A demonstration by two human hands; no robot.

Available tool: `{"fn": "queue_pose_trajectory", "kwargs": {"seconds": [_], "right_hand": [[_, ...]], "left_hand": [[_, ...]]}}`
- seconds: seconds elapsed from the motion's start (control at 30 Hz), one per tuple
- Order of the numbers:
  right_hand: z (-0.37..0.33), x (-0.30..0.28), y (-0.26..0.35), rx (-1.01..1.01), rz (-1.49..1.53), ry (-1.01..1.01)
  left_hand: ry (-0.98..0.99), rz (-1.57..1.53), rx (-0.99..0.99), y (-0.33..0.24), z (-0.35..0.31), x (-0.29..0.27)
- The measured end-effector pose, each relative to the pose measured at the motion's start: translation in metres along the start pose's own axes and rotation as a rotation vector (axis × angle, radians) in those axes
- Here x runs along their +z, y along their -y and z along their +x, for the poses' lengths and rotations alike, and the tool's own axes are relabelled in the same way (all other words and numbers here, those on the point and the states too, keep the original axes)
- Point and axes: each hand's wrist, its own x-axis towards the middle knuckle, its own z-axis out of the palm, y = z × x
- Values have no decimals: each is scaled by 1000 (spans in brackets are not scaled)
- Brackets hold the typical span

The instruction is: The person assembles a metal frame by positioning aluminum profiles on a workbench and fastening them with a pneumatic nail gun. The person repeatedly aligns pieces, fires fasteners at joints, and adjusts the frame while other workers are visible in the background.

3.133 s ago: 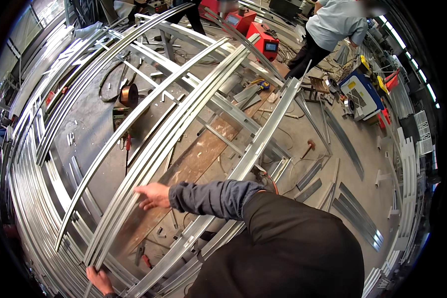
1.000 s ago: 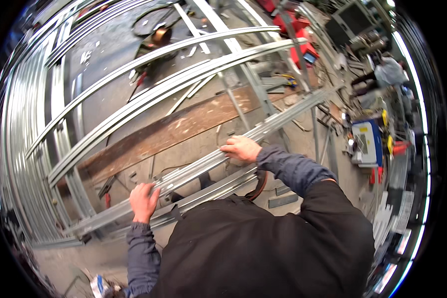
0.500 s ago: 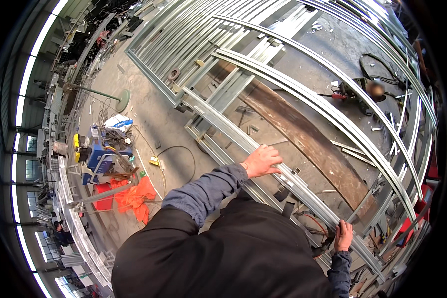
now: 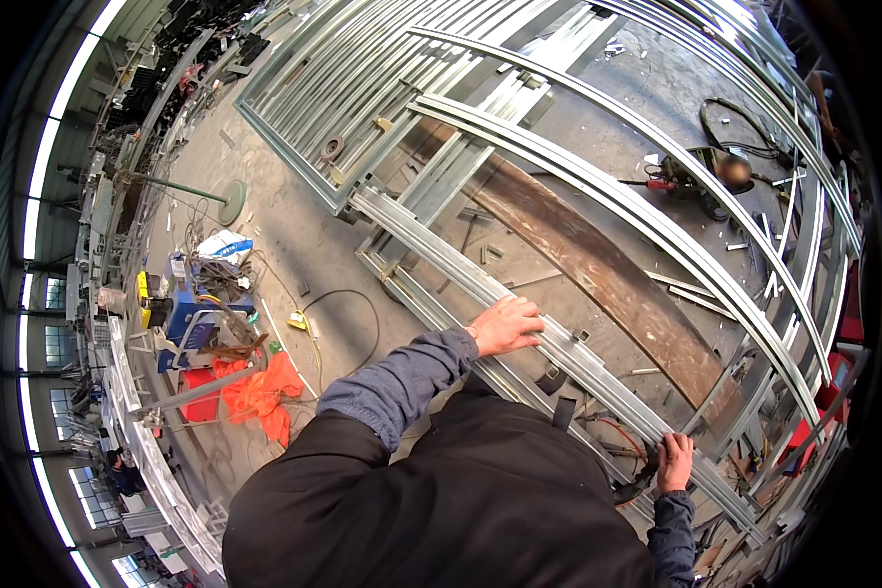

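Note:
A long silvery metal profile (image 4: 441, 247) runs from the upper left to the lower right in front of my body. Over its middle, my left hand (image 4: 507, 325) is closed, fingers curled across the top. Farther down toward the right end, my right hand (image 4: 674, 462) grips the same profile, its fingers bent over the upper side. The undersides of both hands are hidden. Just beyond lies a rusty flat steel beam (image 4: 598, 279), and curved metal rails (image 4: 637, 206) arch above it. A lower metal rail (image 4: 416, 299) runs alongside, nearer to me.
A slatted metal frame (image 4: 304, 147) spreads across the far left. Left of me stand a blue machine (image 4: 191, 314), an orange cloth (image 4: 265, 392) and a round-based green stand (image 4: 233, 203). A yellow-ended cable (image 4: 297, 320) crosses the floor. Offcuts and a dark power tool (image 4: 706, 176) lie at right.
The view has shifted slightly. The profile's far left end has come a little nearer to me, and both hands keep their hold on it.

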Motion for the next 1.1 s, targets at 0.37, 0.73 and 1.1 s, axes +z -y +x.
{"fn": "queue_pose_trajectory", "kwargs": {"seconds": [0.37, 0.73, 1.1], "right_hand": [[0, 9, -6, -88, -118, -6], [11, 15, -1, 42, 130, -47], [144, -37, 41, -55, 202, -315]], "left_hand": [[-76, 12, 41, 3, -8, 0], [-17, 71, 82, 19, -18, -5], [-13, 161, 94, 22, -18, 9]]}}
